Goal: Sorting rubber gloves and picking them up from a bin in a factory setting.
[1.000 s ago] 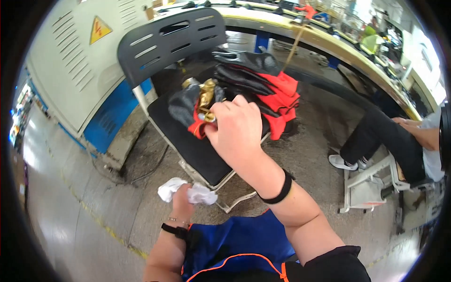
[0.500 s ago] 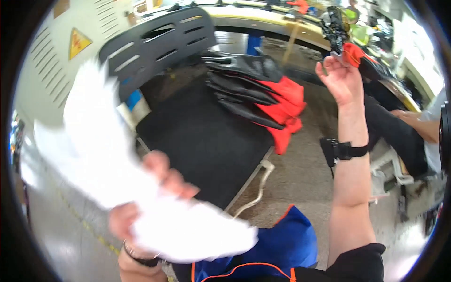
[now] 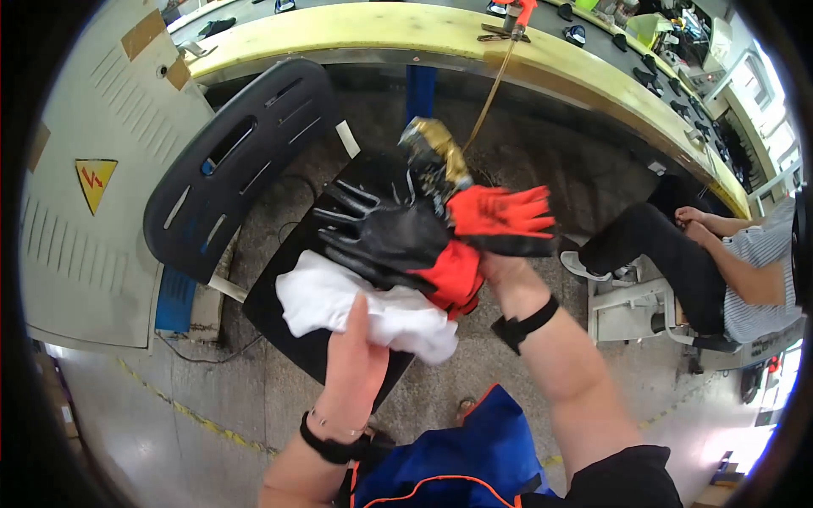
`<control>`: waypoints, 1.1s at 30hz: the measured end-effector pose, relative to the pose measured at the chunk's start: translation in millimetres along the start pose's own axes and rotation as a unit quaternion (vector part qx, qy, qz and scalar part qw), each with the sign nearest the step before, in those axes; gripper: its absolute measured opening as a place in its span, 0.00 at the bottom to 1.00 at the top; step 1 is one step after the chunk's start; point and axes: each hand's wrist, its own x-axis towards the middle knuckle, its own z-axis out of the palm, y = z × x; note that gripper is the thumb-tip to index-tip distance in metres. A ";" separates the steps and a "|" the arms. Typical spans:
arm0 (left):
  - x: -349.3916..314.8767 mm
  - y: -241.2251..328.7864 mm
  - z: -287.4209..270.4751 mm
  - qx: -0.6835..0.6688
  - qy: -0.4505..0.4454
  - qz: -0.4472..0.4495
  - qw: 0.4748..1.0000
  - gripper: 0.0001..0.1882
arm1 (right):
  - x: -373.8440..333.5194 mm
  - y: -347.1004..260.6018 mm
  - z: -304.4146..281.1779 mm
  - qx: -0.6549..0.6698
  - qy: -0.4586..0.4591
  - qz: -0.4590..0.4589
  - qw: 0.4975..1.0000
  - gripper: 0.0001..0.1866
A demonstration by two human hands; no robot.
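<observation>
A bunched white cloth lies at the near edge of the black chair seat. My left hand is at its near side, thumb stretched over the cloth and fingers hidden beneath it. Several red gloves with black coating lie stacked on the seat beside the cloth. My right hand is just right of that stack, closed on another red glove, whose fingers point right. A crumpled gold-and-black piece sticks up next to this glove. Most fingers of my right hand are hidden behind the glove.
The chair's slotted backrest rises at the left, near a grey cabinet. Beyond the seat runs a yellow-edged conveyor bench with shoe parts on it. At the right a person sits on a white stool.
My left hand has brought the white cloth down onto the seat. My right hand has come in from the far right to the stack, carrying the red glove and gold-and-black piece.
</observation>
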 end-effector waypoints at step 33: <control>-82.8 254.8 152.1 0.386 0.090 0.132 0.908 0.20 | -420.7 -190.1 28.8 0.170 0.451 0.036 0.876 0.07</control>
